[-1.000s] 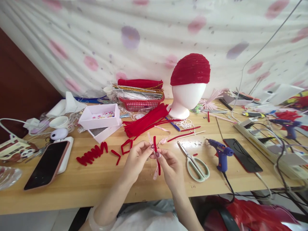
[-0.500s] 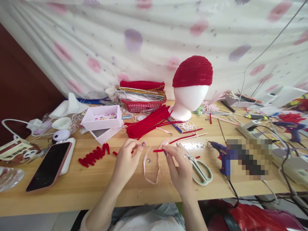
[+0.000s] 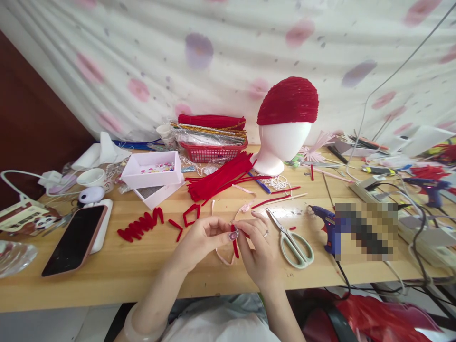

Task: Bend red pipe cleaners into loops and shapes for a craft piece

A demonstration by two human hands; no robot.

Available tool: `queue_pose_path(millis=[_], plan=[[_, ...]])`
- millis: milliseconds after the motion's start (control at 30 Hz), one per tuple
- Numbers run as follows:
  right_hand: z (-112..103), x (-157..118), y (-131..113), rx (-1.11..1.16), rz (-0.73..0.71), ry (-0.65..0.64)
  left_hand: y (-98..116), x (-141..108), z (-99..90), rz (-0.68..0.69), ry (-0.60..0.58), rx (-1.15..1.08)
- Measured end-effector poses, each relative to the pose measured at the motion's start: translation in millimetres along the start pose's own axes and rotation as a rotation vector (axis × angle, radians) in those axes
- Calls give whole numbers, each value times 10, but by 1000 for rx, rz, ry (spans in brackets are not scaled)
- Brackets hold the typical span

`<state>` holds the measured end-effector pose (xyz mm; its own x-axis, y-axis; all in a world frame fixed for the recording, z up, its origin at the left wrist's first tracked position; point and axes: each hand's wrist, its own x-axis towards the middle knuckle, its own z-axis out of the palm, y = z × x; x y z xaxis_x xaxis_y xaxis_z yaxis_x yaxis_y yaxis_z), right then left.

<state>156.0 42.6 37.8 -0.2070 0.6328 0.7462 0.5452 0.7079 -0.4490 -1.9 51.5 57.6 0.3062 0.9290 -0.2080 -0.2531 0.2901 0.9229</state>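
Left hand (image 3: 206,240), right hand (image 3: 259,251): fingertips of both pinching one red strip (image 3: 235,249). From there: one pair of scissors (image 3: 286,233), 3 o'clock; one red pentagon (image 3: 198,213), 10 o'clock.

A floral curtain (image 3: 235,52) hangs behind the wooden table (image 3: 107,287), on whose left side a dark-screened phone (image 3: 75,241) overlaps a white device (image 3: 104,223) near 1 panda-printed packet (image 3: 26,218), with 1 white cup (image 3: 91,179) and a pale box (image 3: 153,178) of small coloured pieces (image 3: 167,166) beyond.
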Motion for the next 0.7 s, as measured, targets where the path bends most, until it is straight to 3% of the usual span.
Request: queue_pose_path(millis=[100,300,500,700], plan=[[32,-38,-26,105,135,22,-36,-13,2,67,3,-24],[26,-97,-91,377,424,-46,-84,-17,-56,212,151,-96],[54,-125,-232,546,522,-113,-146,22,-30,310,263,-188],[109,-123,-273,662,587,-34,-177,8,-15,350,342,-182]])
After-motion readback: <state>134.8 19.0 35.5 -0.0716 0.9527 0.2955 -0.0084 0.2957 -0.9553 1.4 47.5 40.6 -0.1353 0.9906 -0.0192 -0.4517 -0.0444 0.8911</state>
